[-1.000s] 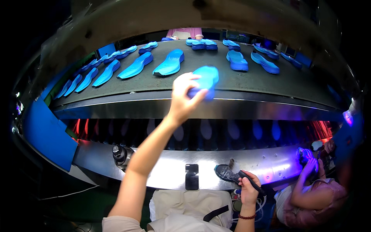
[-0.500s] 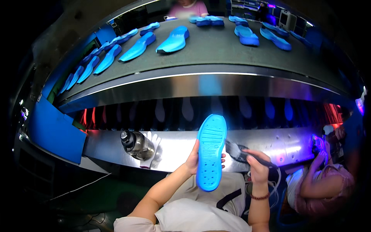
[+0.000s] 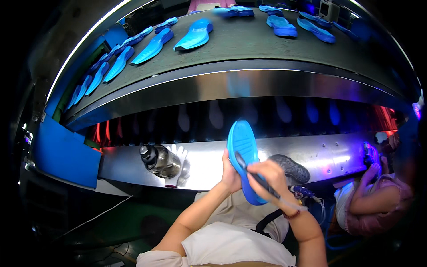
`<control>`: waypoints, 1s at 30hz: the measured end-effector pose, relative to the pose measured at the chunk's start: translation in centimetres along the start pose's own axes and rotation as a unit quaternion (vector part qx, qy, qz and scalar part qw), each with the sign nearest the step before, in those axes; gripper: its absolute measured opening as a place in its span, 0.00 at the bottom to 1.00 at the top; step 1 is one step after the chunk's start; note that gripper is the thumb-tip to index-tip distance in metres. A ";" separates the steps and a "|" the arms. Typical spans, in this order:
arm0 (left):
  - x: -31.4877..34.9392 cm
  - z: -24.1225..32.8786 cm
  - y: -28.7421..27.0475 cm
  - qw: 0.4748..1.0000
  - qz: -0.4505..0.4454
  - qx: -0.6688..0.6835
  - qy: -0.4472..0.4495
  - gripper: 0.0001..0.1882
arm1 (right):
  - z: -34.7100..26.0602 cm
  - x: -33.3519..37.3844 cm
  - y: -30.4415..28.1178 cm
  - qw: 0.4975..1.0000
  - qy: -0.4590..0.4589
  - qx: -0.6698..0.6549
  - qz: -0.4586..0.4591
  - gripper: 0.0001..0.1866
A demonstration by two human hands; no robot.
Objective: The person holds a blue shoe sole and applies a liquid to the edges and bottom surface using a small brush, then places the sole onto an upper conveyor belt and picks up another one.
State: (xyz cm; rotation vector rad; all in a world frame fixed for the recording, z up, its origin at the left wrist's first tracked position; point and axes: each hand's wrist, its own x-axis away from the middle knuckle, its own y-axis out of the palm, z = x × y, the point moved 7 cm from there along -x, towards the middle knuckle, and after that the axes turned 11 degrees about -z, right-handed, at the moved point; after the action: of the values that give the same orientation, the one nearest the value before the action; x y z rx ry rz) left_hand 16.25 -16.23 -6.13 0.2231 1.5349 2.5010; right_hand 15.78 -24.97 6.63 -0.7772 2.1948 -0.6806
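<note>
A bright blue shoe sole (image 3: 243, 141) is upright in front of me, with its ridged face toward me. My left hand (image 3: 230, 172) is closed around its left edge near the middle. My right hand (image 3: 270, 177) grips a dark-handled brush (image 3: 262, 181) slantwise across the sole. The brush's tip lies over the sole's middle and looks to be touching it; the bristles are blurred. My right hand hides part of the sole's lower half.
A metal shelf (image 3: 209, 153) runs before me, bearing a dark bottle (image 3: 161, 161), a white glove (image 3: 181, 153) and a dark perforated sole (image 3: 291, 168). Beyond, a dark conveyor belt (image 3: 240, 42) carries several blue soles (image 3: 195, 34). Another person (image 3: 378, 200) sits at the right.
My right hand has brought the brush leftward from beside the sole onto its face. The sole has turned and tilted slightly in my left hand. The dark sole on the shelf is now uncovered.
</note>
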 end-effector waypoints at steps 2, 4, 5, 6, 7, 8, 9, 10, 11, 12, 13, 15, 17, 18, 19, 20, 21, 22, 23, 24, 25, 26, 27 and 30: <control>0.7 1.7 -1.1 0.999 -0.023 -0.036 -0.002 0.48 | -1.1 2.2 0.7 0.997 0.008 -0.003 -0.071 0.09; 1.2 2.2 -0.6 0.999 -0.024 -0.013 -0.024 0.50 | -0.9 3.2 -0.1 0.986 0.024 -0.067 -0.153 0.09; 1.3 2.0 0.0 0.999 -0.028 0.001 -0.042 0.51 | -0.5 3.5 -0.7 0.977 0.032 -0.118 -0.177 0.08; 1.5 1.8 0.8 0.998 -0.030 0.029 -0.043 0.50 | 0.2 3.2 -1.4 0.972 0.026 -0.163 -0.167 0.09; 1.8 1.5 1.8 0.998 -0.025 0.035 -0.054 0.50 | 0.8 2.3 -2.4 0.964 0.049 -0.227 -0.131 0.09; 2.0 1.0 2.9 0.997 -0.021 0.044 -0.064 0.50 | 1.2 1.2 -3.7 0.959 0.074 -0.263 -0.077 0.08; 2.2 0.5 3.5 0.996 -0.018 0.054 -0.073 0.49 | 1.7 0.2 -4.7 0.950 0.097 -0.296 -0.025 0.08; 2.3 -0.2 4.0 0.989 -0.096 0.072 -0.089 0.49 | 2.2 -0.9 -5.1 0.963 0.095 -0.254 0.009 0.08; 2.0 -0.3 4.4 0.990 -0.088 0.077 -0.084 0.48 | 2.5 -1.5 -5.4 0.973 0.092 -0.209 0.044 0.08; 1.8 -0.2 5.3 0.990 -0.079 0.081 -0.078 0.48 | 2.7 -1.6 -4.6 0.966 0.108 -0.235 0.007 0.09; 1.5 -0.2 6.0 0.991 -0.070 0.086 -0.072 0.48 | 1.3 -1.5 -4.4 0.986 0.017 -0.168 -0.009 0.10; 1.7 0.7 5.0 0.997 0.011 0.062 -0.046 0.45 | -1.7 -1.8 -3.8 0.973 -0.026 -0.195 -0.123 0.10; 2.0 1.3 4.5 0.997 0.040 0.044 -0.048 0.45 | -1.0 -1.2 -4.1 0.957 0.000 -0.263 -0.121 0.09; 1.9 1.7 5.1 1.000 -0.012 -0.012 -0.015 0.45 | 0.3 -0.9 -4.4 0.951 0.048 -0.293 -0.090 0.09; 1.9 1.6 5.2 1.000 -0.014 -0.011 -0.016 0.45 | 1.4 -0.7 -4.5 0.940 0.096 -0.322 -0.059 0.09; 1.6 1.9 5.4 1.000 -0.017 -0.013 -0.016 0.45 | 1.9 -1.1 -4.4 0.936 0.116 -0.328 -0.046 0.10; 1.4 2.1 5.7 1.000 -0.021 -0.015 -0.015 0.45 | 0.9 -1.3 -4.2 0.949 0.064 -0.297 -0.086 0.10; 1.4 2.3 5.3 0.999 0.034 -0.014 0.002 0.46 | -0.3 -1.3 -4.1 0.956 0.011 -0.263 -0.125 0.10; 1.2 2.6 5.8 0.999 -0.037 -0.001 0.025 0.47 | -1.5 -1.3 -4.0 0.959 -0.045 -0.230 -0.162 0.10; 1.0 2.9 5.8 0.993 -0.109 0.013 0.047 0.48 | -2.2 -1.0 -3.9 0.952 -0.063 -0.224 -0.201 0.10; 1.0 3.3 6.2 0.981 -0.179 0.026 0.069 0.49 | -2.1 -0.8 -4.0 0.948 -0.071 -0.242 -0.197 0.10; 0.9 3.6 5.8 0.996 -0.053 0.029 0.070 0.52 | -1.0 -0.7 -4.6 0.956 -0.020 -0.250 -0.150 0.10; 0.8 4.1 6.2 0.994 -0.051 0.028 0.089 0.53 | 0.0 -0.6 -5.1 0.960 0.029 -0.259 -0.106 0.10; 0.5 5.3 6.3 0.988 -0.055 0.030 0.140 0.54 | -1.2 -0.5 -4.6 0.970 -0.034 -0.193 -0.146 0.10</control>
State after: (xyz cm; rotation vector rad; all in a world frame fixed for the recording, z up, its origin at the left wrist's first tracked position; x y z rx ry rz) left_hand 16.46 -14.33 1.85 -0.2095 1.6741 2.4832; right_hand 16.66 -27.47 10.59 -1.3228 2.1982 -0.3568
